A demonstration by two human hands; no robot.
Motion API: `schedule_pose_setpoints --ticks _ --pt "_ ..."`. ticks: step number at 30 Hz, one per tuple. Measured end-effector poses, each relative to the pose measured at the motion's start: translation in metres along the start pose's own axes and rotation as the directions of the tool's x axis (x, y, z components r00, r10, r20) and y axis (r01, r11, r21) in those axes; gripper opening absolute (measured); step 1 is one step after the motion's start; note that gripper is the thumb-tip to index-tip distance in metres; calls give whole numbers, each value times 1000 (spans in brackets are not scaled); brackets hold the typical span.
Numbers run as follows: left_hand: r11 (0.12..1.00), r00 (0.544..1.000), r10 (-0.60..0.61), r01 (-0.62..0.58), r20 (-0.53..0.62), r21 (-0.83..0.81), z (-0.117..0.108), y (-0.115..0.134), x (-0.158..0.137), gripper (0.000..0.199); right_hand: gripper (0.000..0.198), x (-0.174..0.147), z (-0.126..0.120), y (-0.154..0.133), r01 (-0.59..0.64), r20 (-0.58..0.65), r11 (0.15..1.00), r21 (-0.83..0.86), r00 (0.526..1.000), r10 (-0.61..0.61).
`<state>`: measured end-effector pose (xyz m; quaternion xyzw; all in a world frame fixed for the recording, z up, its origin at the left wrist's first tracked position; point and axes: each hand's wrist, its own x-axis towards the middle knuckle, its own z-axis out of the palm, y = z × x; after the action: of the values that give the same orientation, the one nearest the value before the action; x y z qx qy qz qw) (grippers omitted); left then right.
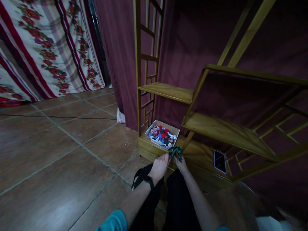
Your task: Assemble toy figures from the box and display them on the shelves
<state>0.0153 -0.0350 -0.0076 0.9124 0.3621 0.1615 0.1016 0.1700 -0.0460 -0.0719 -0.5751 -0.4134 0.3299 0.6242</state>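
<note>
Both my hands meet in front of the wooden shelf's base, around a shiny dark green piece of gathered fabric, perhaps a hair scrunchie or bow. My left hand, with a black band at the wrist, has its fingers closed at the fabric's left end. At its lower right side, the fingers of my right hand pinch it. Just beyond them, an open white box stands on the base, full of small red, black, blue, purple and white pieces too small to make out.
The wooden shelf unit rises ahead, with lattice sides and stepped boards above the base. A phone or tablet with a light purple edge lies at the right of the base. A black cable crosses the tiled floor near a flowered curtain.
</note>
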Motion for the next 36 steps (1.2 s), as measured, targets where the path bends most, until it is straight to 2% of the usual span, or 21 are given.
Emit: schedule_pose_setpoints --ticks 5,9,15,22,28,36 --pt "992 991 100 -107 -89 -71 -5 3 -4 25 30 -5 -5 -10 71 16 997 0 997 -71" --pt "985 983 150 -158 -105 -72 -7 2 -6 24 26 -7 -7 -10 67 35 998 -17 997 -66" --pt "992 990 126 -127 -58 -19 -4 -1 -4 26 25 -10 -11 -9 102 61 993 -65 993 -98" --pt "995 996 83 -82 -19 56 -2 4 -1 29 21 -10 -11 -3 90 -6 990 -104 996 -92" --pt "993 995 94 -91 -44 78 0 7 -3 31 17 -11 -15 4 83 -47 977 -195 994 -94" --pt "981 990 136 -130 -28 142 1 6 -3 33 14 -16 -17 1 143 -66 974 -178 985 -156"
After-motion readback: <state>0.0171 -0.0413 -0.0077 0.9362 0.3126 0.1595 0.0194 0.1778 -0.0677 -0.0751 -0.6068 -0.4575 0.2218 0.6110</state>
